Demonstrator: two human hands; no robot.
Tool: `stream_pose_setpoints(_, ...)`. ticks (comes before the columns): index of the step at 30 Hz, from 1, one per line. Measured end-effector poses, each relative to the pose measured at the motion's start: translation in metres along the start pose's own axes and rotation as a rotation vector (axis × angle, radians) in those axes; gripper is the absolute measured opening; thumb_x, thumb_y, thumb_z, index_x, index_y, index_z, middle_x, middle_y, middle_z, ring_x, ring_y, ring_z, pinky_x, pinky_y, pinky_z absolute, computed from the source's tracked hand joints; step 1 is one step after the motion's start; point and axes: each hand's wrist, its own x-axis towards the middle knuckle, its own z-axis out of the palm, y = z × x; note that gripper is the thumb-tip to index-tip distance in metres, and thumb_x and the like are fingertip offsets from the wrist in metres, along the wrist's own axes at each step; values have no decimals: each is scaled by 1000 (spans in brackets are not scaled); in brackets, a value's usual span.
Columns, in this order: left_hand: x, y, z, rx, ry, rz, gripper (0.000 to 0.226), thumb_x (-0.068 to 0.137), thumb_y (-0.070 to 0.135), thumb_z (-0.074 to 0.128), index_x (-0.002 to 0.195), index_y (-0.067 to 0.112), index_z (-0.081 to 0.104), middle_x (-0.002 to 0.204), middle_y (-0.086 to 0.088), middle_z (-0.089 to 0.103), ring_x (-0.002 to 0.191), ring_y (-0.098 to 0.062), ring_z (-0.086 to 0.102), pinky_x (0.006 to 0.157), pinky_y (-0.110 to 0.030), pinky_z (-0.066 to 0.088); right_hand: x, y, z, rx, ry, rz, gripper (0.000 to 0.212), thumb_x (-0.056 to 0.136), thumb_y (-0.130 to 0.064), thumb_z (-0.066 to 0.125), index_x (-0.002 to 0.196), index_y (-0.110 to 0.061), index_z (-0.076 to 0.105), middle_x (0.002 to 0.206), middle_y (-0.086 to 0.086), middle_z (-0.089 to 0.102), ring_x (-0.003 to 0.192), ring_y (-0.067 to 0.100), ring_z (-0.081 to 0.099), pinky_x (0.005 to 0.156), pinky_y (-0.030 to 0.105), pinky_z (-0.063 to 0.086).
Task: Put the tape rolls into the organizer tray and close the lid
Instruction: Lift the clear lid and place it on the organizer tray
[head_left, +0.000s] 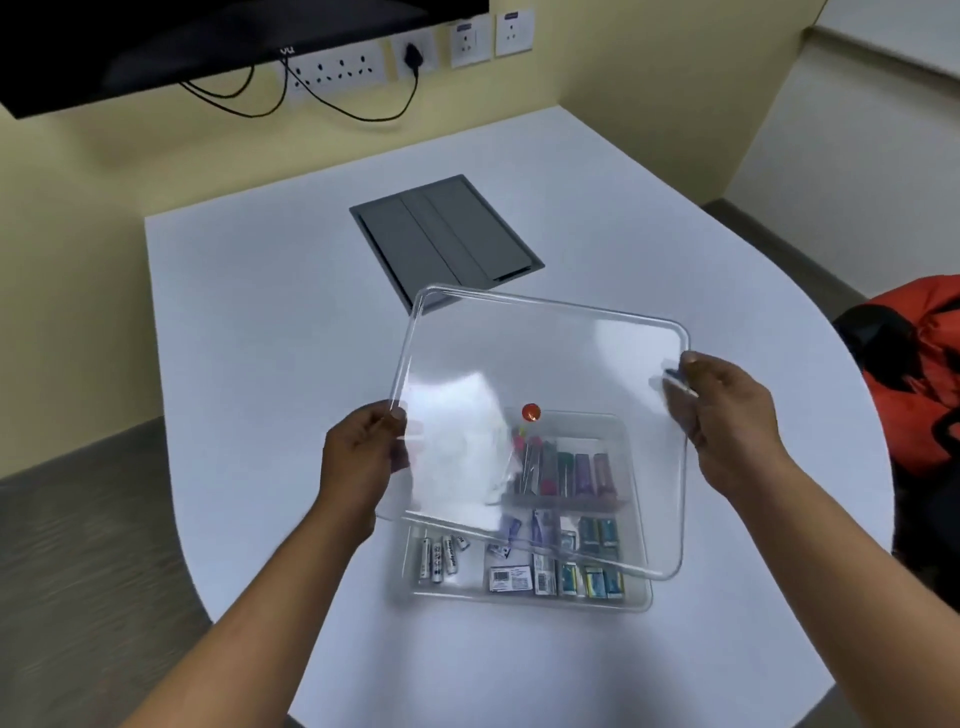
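Observation:
A clear plastic lid (545, 358) with a small red dot hangs tilted above the clear organizer tray (524, 600). My left hand (361, 452) grips the lid's left edge and my right hand (727, 415) grips its right edge. The tray rests on the white table near its front edge, partly under the lid. Its compartments hold batteries (439, 558), small boxed items and coloured tubes (571, 470). Glare on the lid hides the tray's far-left part, and I cannot make out any tape rolls.
A grey cable hatch (447, 239) is set in the white table (260, 312) beyond the lid. An orange and black bag (914, 374) sits off the table's right edge. A dark screen and wall sockets with cables are at the back.

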Motion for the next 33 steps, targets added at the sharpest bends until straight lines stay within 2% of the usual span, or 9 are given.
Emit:
stream_pose_setpoints(2, -7, -11, 0, -13, 30, -23, 14, 93, 11, 54, 92, 16, 67, 89, -13, 68, 75, -24, 61, 74, -37, 54, 1, 20, -4, -204, -46, 11, 36, 87, -19, 69, 122, -13, 61, 111, 7, 69, 89, 18, 72, 80, 32, 58)
stream_pose_setpoints(5, -17, -34, 3, 105, 58, -4, 18, 94, 8, 50, 108, 11, 62, 87, -9, 68, 64, -11, 66, 68, -27, 56, -5, 53, -16, -404, -91, 166, 56, 83, -22, 74, 134, -12, 52, 118, 11, 64, 100, 22, 66, 92, 42, 53)
stream_pose_setpoints(8, -22, -63, -1, 600, -25, 56, 47, 89, 31, 62, 131, 12, 50, 110, -3, 66, 97, -16, 63, 86, -28, 45, -12, 75, -24, -590, -117, 260, 40, 84, -26, 73, 119, -10, 60, 122, 24, 61, 111, 36, 60, 99, 47, 48)
stream_pose_setpoints(10, -22, -78, -6, 802, -72, 86, 56, 87, 39, 63, 133, 11, 49, 129, -5, 56, 118, -21, 53, 96, -30, 40, -11, 83, -26, -766, -146, 247, 60, 85, -35, 70, 133, -4, 48, 139, 21, 50, 124, 36, 51, 104, 44, 41)
stream_pose_setpoints(12, -19, -86, -9, 905, -78, 117, 55, 86, 44, 62, 130, 11, 52, 137, -5, 49, 125, -21, 48, 100, -33, 39, -11, 88, -26, -869, -167, 220, 75, 84, -43, 69, 143, -8, 38, 150, 13, 40, 133, 30, 43, 105, 39, 36)
stream_pose_setpoints(19, -7, -96, -14, 1060, -102, 114, 64, 86, 52, 57, 132, 9, 50, 147, -7, 41, 133, -24, 40, 103, -37, 38, -9, 97, -16, -1024, -248, 142, 80, 81, -48, 70, 147, -18, 35, 152, 9, 38, 134, 29, 42, 108, 44, 38)
stream_pose_setpoints(25, -6, -106, -21, 1067, -200, -37, 52, 83, 55, 60, 112, 13, 55, 120, -7, 58, 108, -24, 56, 84, -32, 44, -8, 100, -16, -1226, -343, 61, 86, 82, -49, 69, 149, -14, 29, 152, 10, 37, 136, 29, 39, 110, 41, 34)
stream_pose_setpoints(29, -2, -110, -24, 1043, -266, -34, 57, 84, 55, 58, 125, 15, 54, 128, -7, 57, 117, -23, 53, 95, -38, 45, -10, 103, -21, -1385, -421, 14, 94, 79, -49, 71, 151, -17, 19, 159, 11, 21, 141, 30, 32, 110, 39, 31)
stream_pose_setpoints(33, -2, -108, -24, 1059, -333, 23, 82, 85, 53, 58, 148, 14, 24, 152, -7, 33, 138, -22, 34, 110, -36, 33, -16, 105, -28, -1587, -622, -80, 124, 63, -55, 81, 153, -20, 2, 162, 7, -6, 148, 25, 8, 114, 42, 28)
